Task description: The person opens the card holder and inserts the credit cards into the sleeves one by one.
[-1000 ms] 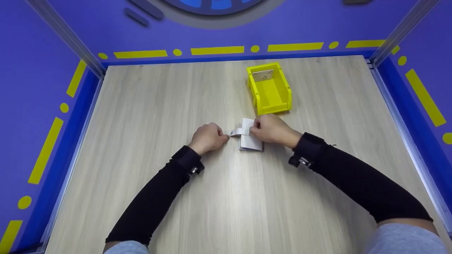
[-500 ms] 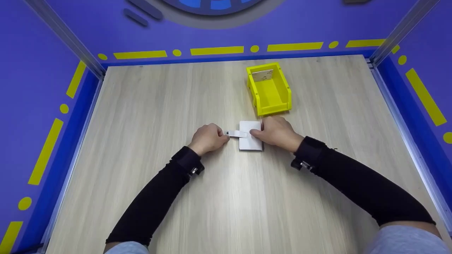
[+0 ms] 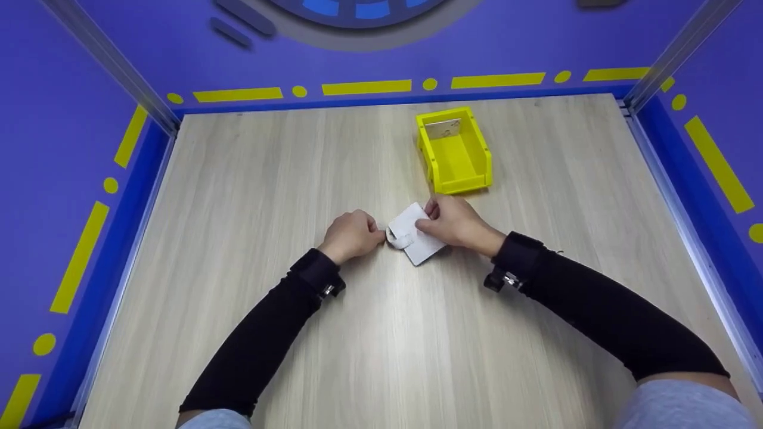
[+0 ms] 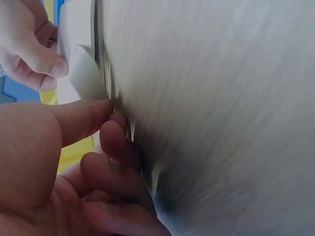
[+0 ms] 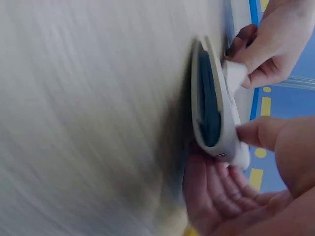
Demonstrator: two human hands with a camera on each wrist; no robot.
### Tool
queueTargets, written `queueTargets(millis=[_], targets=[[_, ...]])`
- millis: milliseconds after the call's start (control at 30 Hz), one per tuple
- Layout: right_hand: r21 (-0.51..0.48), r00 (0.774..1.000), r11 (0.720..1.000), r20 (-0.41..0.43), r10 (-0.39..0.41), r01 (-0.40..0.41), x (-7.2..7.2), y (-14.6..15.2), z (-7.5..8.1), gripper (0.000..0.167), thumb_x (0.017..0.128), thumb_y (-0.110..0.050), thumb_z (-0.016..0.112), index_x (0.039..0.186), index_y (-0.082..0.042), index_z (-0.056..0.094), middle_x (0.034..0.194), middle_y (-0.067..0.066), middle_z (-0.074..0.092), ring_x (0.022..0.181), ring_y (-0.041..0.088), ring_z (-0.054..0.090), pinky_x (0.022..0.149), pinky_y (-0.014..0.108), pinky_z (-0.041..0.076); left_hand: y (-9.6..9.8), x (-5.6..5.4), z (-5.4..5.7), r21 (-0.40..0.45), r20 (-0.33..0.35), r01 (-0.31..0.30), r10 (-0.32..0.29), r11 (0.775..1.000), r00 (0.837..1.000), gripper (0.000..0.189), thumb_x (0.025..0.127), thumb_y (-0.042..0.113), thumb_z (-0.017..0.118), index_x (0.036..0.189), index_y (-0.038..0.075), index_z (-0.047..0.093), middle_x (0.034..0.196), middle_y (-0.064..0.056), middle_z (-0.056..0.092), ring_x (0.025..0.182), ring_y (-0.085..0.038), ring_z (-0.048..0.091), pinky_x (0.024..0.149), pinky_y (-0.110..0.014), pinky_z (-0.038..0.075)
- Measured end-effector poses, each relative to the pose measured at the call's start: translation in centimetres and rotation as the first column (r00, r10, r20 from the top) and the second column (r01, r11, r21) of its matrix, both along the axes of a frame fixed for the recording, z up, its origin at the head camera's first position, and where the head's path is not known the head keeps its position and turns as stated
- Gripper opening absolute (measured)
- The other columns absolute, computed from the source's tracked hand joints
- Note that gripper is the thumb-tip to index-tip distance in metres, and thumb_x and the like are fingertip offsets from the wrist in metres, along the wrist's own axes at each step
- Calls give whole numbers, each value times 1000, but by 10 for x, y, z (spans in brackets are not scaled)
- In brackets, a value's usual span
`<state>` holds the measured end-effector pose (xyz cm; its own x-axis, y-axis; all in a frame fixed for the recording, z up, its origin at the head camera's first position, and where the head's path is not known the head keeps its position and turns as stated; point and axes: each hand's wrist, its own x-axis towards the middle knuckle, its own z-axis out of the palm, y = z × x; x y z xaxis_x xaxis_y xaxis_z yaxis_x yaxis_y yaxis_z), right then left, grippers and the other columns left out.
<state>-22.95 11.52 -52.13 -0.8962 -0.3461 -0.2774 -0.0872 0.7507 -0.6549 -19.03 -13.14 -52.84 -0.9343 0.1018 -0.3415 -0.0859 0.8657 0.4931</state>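
A small white wallet [image 3: 424,245] with a snap strap [image 3: 399,241] lies tilted between both hands, just in front of the yellow bin. My right hand [image 3: 458,221] grips its right side, thumb on top and fingers underneath, as the right wrist view shows. There the folded wallet [image 5: 229,125] appears edge-on, with a dark blue inside. My left hand [image 3: 353,236] pinches the strap's free end between thumb and index finger; its other fingers are curled. From the left wrist, the strap [image 4: 87,73] bends down toward those fingertips, which hide its tip.
An open yellow bin [image 3: 460,183] stands right behind the right hand. Inside it, a pale card-like piece [image 3: 443,128] with small dark marks leans on the back wall. Blue panels with yellow dashes border the wooden table [image 3: 268,179] at the back and sides.
The wallet has turned from square-on to slanted, its near edge swinging left, and its strap has gone from straight to bent. The right hand has shifted slightly with it; the left hand stays nearly still.
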Motion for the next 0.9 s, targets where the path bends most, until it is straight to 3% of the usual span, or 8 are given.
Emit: queueTargets(millis=[167,300,400,567,733,833,900], targets=[[-130,999,991,-21,24,-26,-3,2,15,24,98,-19,78,113,-10,63,106,10,68,96,23,64,78,33,56,0,2,1,5,5,-6,6,1000,1000,43,100,40,76,64,24,58,64,9,53,66,-16,52,63,-31,37],[-200,988,977,-146,42,-71,-4,5,27,22,97,-14,78,110,-10,61,100,8,66,91,22,61,76,32,52,0,3,1,7,-5,-8,8,1000,1000,42,99,41,76,65,25,60,65,9,55,67,-16,53,64,-32,38],[-222,963,967,-262,67,-127,-3,4,33,22,96,-12,79,109,-9,61,98,7,64,89,22,58,76,33,48,0,4,2,5,-13,-7,7,1000,1000,43,99,41,76,64,25,59,64,10,54,65,-16,52,62,-32,37],[-156,904,955,-390,174,-251,-1,-1,29,21,96,-9,79,110,-8,64,101,8,64,91,23,59,79,35,49,0,3,3,8,-11,-9,9,1000,1000,47,100,41,76,61,25,57,61,10,51,63,-15,49,60,-31,35],[11,848,940,-427,314,-342,1,-8,13,20,97,-10,78,112,-10,64,108,7,65,97,23,62,85,38,54,2,3,4,17,-14,0,1,1000,1000,43,99,41,76,62,25,60,63,10,54,65,-15,52,61,-31,37],[72,828,930,-435,355,-360,4,-13,5,21,97,-11,79,112,-10,63,111,8,62,100,24,62,89,40,55,2,4,4,24,-13,-1,1,1000,1000,43,99,41,76,63,25,61,64,9,55,65,-15,52,62,-31,37],[78,828,928,-429,361,-364,6,-16,1,22,98,-12,79,113,-9,63,112,8,61,99,25,62,90,41,56,2,4,5,29,-12,-3,3,1000,1000,43,100,40,76,63,25,61,64,9,56,65,-15,53,62,-31,37]])
